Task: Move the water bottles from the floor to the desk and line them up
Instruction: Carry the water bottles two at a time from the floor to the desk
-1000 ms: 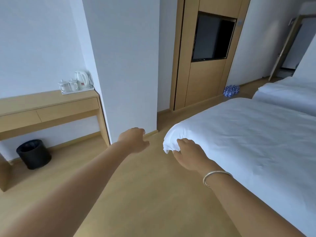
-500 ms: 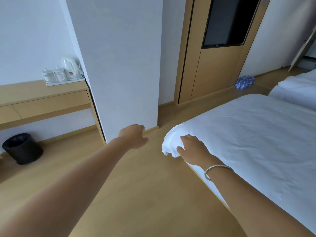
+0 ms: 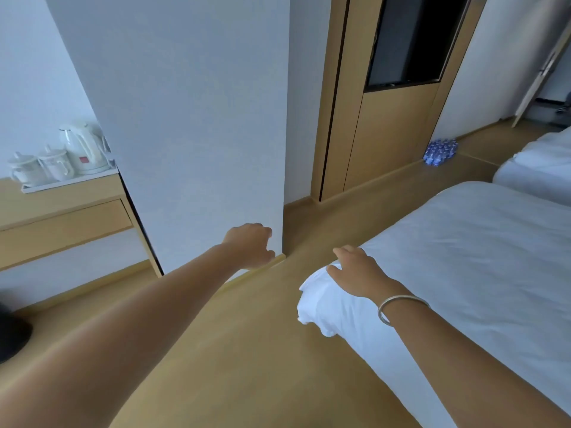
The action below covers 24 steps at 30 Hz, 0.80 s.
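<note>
Okay, both my arms are stretched out in front, nothing carried in either. My left hand (image 3: 251, 244) hangs in the air in front of the bottom of the white wall pillar (image 3: 185, 134), near its corner, fingers loosely curled under with the thumb out toward the right; they close on nothing. My right hand (image 3: 360, 271) is out over the near-left corner of the bed (image 3: 463, 273), palm down, fingers curled downward at the bunched white sheet there. Can't tell if they're actually touching or pinching the fabric, the fingertips are hidden behind the knuckles. Silver bangle (image 3: 401, 307) sits on the right wrist.

Task item: the water bottles (image 3: 440, 152) are far right, on the wooden floor (image 3: 247, 366), a bluish shrink-wrapped-looking bundle against the foot of the wood TV panel (image 3: 386, 134), well apart from both hands. Too small to count. A black screen (image 3: 411, 41) is set in that panel above.

The desk (image 3: 61, 211) is at left, a wood unit with a drawer, butted against the pillar's left side. At its right end sits a white tray (image 3: 61, 185) with a white kettle (image 3: 83, 149) and two lidded white cups (image 3: 40, 165) to the kettle's left. No bottles on the visible part of the desk. A dark bin (image 3: 12, 335) is cut off at the left edge, on the floor below the desk. A second bed (image 3: 540, 168) shows far right.
</note>
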Each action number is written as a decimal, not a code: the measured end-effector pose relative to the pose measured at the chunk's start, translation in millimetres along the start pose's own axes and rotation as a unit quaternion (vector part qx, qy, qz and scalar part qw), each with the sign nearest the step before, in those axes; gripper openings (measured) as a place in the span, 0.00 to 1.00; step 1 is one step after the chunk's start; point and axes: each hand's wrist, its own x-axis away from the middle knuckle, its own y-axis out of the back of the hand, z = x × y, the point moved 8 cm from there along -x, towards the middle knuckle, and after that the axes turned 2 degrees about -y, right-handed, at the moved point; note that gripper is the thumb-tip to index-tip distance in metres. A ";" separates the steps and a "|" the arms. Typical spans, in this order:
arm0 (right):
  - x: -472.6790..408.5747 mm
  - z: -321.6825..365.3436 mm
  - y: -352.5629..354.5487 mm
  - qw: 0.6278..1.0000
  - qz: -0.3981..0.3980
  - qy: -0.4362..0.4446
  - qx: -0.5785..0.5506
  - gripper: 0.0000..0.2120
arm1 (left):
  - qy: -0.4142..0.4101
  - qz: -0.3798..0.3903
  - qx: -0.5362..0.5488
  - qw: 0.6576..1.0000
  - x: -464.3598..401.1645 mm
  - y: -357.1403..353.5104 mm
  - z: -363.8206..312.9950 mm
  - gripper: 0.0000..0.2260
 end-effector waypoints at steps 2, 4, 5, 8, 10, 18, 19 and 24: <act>-39.8 3.2 4.3 1.000 0.001 -0.015 -0.009 0.21 | -0.015 0.006 -0.021 1.000 -39.8 6.5 16.4 0.21; -75.5 3.9 5.4 0.999 0.004 -0.027 -0.020 0.21 | -0.027 0.009 -0.029 0.999 -77.6 9.1 30.0 0.21; -91.8 3.0 4.8 0.999 0.009 -0.034 -0.025 0.21 | -0.031 0.013 -0.028 0.999 -95.6 8.3 35.7 0.21; -138.9 -5.0 3.7 0.998 0.020 -0.054 -0.031 0.21 | -0.039 0.030 -0.022 0.999 -146.3 -2.1 47.1 0.21; -171.2 -11.8 5.3 0.997 0.023 -0.064 -0.031 0.21 | -0.051 0.043 -0.023 0.998 -181.3 -9.8 51.9 0.22; -320.5 -63.2 5.0 0.994 0.050 -0.092 -0.043 0.24 | -0.081 0.075 -0.018 0.994 -350.7 -18.7 58.8 0.19; -343.5 -71.6 8.5 0.993 0.050 -0.096 -0.050 0.24 | -0.086 0.072 -0.014 0.994 -377.3 -13.9 57.5 0.19; -448.6 -106.6 35.1 0.990 0.052 -0.113 -0.070 0.24 | -0.084 0.075 0.028 0.993 -498.2 13.5 47.1 0.21</act>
